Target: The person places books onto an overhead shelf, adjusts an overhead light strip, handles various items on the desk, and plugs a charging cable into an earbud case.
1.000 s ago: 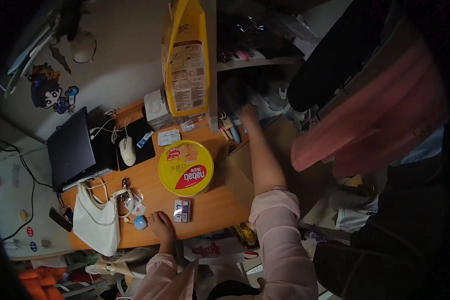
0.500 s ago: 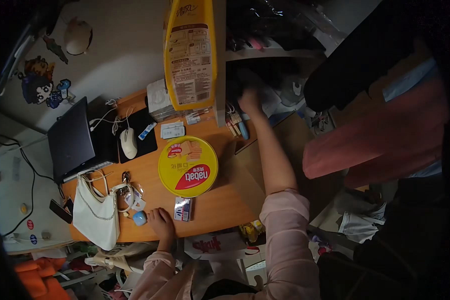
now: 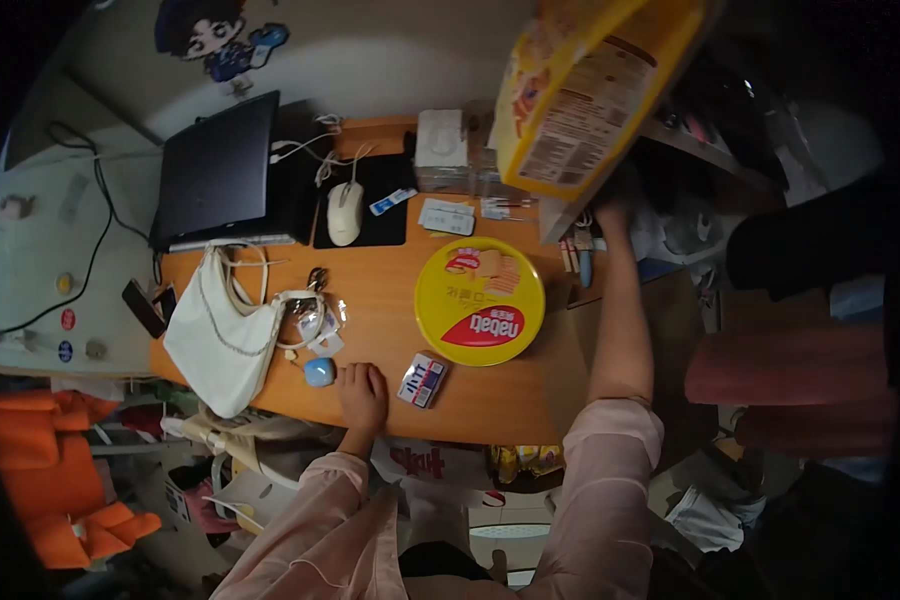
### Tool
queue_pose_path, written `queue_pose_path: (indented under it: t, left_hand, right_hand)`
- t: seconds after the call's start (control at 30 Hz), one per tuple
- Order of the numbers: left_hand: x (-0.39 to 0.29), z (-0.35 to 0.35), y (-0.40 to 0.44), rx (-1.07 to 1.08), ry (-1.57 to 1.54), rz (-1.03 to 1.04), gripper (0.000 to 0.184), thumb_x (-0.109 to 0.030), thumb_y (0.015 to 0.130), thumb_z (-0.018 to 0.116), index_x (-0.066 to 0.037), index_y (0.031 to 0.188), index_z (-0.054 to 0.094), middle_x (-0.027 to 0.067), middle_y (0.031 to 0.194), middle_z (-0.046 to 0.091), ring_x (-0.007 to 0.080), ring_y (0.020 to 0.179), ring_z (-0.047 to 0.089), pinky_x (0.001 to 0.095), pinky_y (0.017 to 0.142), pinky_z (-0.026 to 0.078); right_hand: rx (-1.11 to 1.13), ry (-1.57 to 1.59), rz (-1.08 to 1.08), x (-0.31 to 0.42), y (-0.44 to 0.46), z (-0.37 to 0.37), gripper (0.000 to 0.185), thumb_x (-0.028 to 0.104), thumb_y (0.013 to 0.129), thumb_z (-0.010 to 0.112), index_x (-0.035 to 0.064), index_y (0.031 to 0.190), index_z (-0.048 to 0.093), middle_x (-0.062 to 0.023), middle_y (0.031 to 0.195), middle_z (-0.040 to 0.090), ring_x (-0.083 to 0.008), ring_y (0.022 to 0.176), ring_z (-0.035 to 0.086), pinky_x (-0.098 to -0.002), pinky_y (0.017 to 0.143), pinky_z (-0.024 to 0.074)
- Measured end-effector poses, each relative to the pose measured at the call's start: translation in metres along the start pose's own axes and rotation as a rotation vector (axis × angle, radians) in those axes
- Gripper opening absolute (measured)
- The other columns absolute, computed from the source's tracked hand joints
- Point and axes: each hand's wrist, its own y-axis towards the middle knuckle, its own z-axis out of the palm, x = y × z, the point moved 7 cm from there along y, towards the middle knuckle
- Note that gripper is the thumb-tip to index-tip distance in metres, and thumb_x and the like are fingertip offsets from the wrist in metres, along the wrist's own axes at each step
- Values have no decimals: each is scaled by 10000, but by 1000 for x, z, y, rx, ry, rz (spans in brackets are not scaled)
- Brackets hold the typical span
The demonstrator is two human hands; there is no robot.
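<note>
My left hand [image 3: 362,393] rests on the wooden desk [image 3: 380,290] near its front edge, fingers bent, between a blue rounded case [image 3: 319,372] and a small white-blue box [image 3: 423,381]. My right arm reaches forward past the round yellow tub [image 3: 480,301] to the dark shelf compartment. There my right hand [image 3: 613,212] is dim and blurred, and its fingers are hidden. Just left of it lie some pens or sticks with a blue one [image 3: 585,262]. A large yellow package [image 3: 590,100] hangs above.
A laptop [image 3: 215,170] stands at the back left, with a mouse [image 3: 345,213] on a black pad. A white handbag [image 3: 225,330] lies on the left side. Red cloth [image 3: 790,370] and dark clothes hang at the right. Orange fabric [image 3: 50,470] is low at the left.
The view has turned, so the desk and its objects appear shifted right and rotated. My left hand stays beside the blue case. My right hand remains at the shelf compartment, now harder to see.
</note>
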Motion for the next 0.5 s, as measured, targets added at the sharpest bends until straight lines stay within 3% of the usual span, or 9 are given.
queue_pose_path:
  t: [0.07, 0.13, 0.2, 0.33, 0.4, 0.43, 0.47, 0.5]
  left_hand:
    - [2, 0, 0, 1, -11, -27, 57, -76, 773, 521, -21, 761, 525, 134, 771, 516, 316, 753, 466, 407, 681, 373]
    - [5, -1, 2, -3, -19, -26, 56, -79, 770, 526, -24, 759, 526, 130, 767, 516, 314, 754, 468, 403, 678, 374]
    - [7, -1, 0, -2, -31, -32, 57, -83, 767, 531, -27, 757, 526, 126, 763, 515, 312, 754, 469, 399, 674, 375]
    - [7, -5, 1, -35, -19, -8, 59, -95, 752, 552, -40, 752, 532, 116, 749, 509, 300, 754, 471, 388, 665, 375]
    - [6, -6, 1, -48, -23, 0, 71, -107, 743, 562, -43, 754, 533, 111, 748, 505, 292, 750, 469, 389, 671, 374]
    - [8, -6, 1, -49, -22, -7, 71, -107, 743, 562, -43, 754, 533, 111, 748, 505, 292, 750, 469, 389, 671, 374]
    - [9, -5, 0, -45, -33, -6, 82, -113, 738, 565, -41, 756, 532, 110, 755, 505, 290, 754, 469, 389, 675, 373]
    - [9, -5, 0, -42, -48, -3, 92, -119, 733, 567, -39, 759, 531, 109, 761, 506, 288, 759, 469, 389, 678, 372]
  right_hand:
    - [-121, 716, 242, -20, -4, 0, 426, 148, 821, 532, 24, 1217, 439, -129, 1228, 467, -263, 1097, 462, -378, 901, 376]
    - [91, 1154, 973, -45, -40, 1, 402, 153, 849, 507, 49, 1229, 429, -63, 1191, 487, -193, 1069, 480, -314, 905, 371]
    - [-12, 1245, 1005, -18, -55, -54, 346, 133, 852, 486, 47, 1186, 466, -79, 1153, 508, -189, 1009, 505, -292, 853, 392]
    - [-573, 762, 635, 84, -93, -185, 153, 82, 845, 483, 1, 972, 511, -74, 932, 536, -140, 860, 492, -262, 767, 389]
    - [-569, 804, 453, 171, -110, -204, 98, 53, 835, 503, -1, 916, 505, -50, 864, 516, -124, 816, 486, -250, 738, 397]
    - [-437, 1005, 439, 214, -117, -189, 87, 28, 820, 523, 1, 901, 507, -37, 824, 520, -126, 768, 497, -235, 702, 410]
    - [-164, 1016, 307, 267, -110, -177, 102, 26, 811, 543, 1, 907, 520, -34, 793, 532, -119, 710, 515, -223, 633, 425]
    - [280, 998, 350, 310, -110, -149, 128, 30, 798, 560, 6, 922, 540, -57, 799, 562, -122, 681, 544, -225, 583, 439]
